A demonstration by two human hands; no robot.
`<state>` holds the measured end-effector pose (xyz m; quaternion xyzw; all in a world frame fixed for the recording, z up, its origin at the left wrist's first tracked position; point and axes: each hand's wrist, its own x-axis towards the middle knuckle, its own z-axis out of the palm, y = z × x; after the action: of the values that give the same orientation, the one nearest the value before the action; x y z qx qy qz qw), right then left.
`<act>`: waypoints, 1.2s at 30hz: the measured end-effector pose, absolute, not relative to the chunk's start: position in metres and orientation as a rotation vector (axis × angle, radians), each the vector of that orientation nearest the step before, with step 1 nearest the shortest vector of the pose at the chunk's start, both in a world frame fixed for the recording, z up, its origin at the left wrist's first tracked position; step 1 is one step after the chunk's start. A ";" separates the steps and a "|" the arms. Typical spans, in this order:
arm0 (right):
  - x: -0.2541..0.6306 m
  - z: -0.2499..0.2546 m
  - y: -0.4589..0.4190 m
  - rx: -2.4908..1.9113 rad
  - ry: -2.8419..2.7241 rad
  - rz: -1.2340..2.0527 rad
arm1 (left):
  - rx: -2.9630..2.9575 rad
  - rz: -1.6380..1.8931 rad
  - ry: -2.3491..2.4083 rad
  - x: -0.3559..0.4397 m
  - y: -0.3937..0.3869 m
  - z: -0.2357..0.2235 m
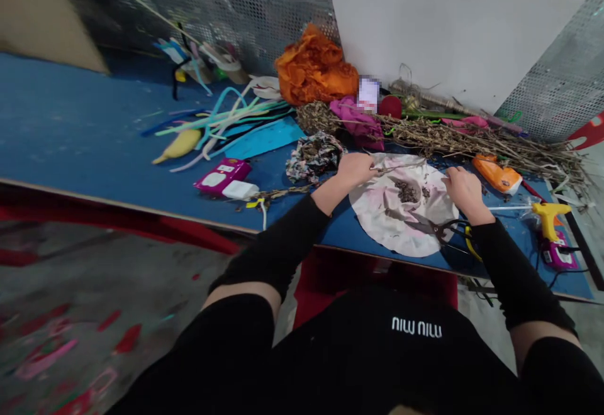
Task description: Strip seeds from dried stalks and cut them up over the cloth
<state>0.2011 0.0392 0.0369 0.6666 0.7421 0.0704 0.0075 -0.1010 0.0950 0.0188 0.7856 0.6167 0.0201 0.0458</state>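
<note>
A round, crumpled white cloth [372, 217] with pinkish stains lies near the table's front edge. Dry plant crumbs [406, 191] form a small heap in its middle. My left hand [355, 173] is closed at the cloth's upper left edge and seems to pinch it. A thin dry twig [403, 166] runs rightward from beside those fingertips. At the upper right edge, the fingers of my right hand [465, 193] are closed on the cloth. Dark scissors [436, 229] rest across its lower right part, partly over the table.
Dried stems [434, 138] line the back, beside orange crumpled paper [316, 66]. Pipe cleaners [226, 110], a patterned cloth bundle [314, 157] and a purple box [223, 176] lie leftward. At right are a yellow glue gun [547, 217] with its cord and an orange packet [495, 174].
</note>
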 end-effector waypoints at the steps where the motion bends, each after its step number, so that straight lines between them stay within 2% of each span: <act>1: 0.192 0.040 0.039 2.045 2.409 0.235 | 2.423 0.034 1.879 -0.103 0.087 0.016; 5: 0.153 0.043 0.048 1.756 2.746 0.300 | 2.538 0.109 1.870 -0.105 0.067 0.015; 9: 0.136 0.040 0.063 1.508 2.966 0.451 | 2.649 0.282 1.825 -0.101 0.051 0.037; 14: 0.152 0.036 0.056 1.633 2.927 0.172 | 2.824 0.508 1.700 -0.094 0.036 0.070; 16: 0.163 0.035 0.043 1.795 2.914 0.046 | 2.854 0.766 1.578 -0.087 0.031 0.075; 18: 0.175 0.035 0.028 2.002 2.867 -0.039 | 2.758 1.172 1.410 -0.075 0.025 0.072; 20: 0.185 0.036 0.013 2.189 2.795 -0.135 | 2.438 1.552 1.294 -0.059 0.017 0.061; 22: 0.192 0.037 0.000 2.316 2.762 -0.278 | 1.942 1.717 1.289 -0.039 0.011 0.047; 25: 0.194 0.035 -0.013 2.427 2.803 -0.576 | 1.372 1.476 1.181 -0.013 0.008 0.031; 29: 0.182 0.025 -0.023 2.483 2.801 -1.004 | 1.183 1.239 1.085 0.008 0.012 0.028; 36: 0.166 0.012 -0.032 2.490 2.762 -1.227 | 1.093 1.255 1.118 0.015 0.008 0.031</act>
<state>0.1663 -0.0315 0.0125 0.5888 0.6531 -0.2903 -0.3775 0.0147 0.0080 0.0314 0.4593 0.4701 0.5277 0.5381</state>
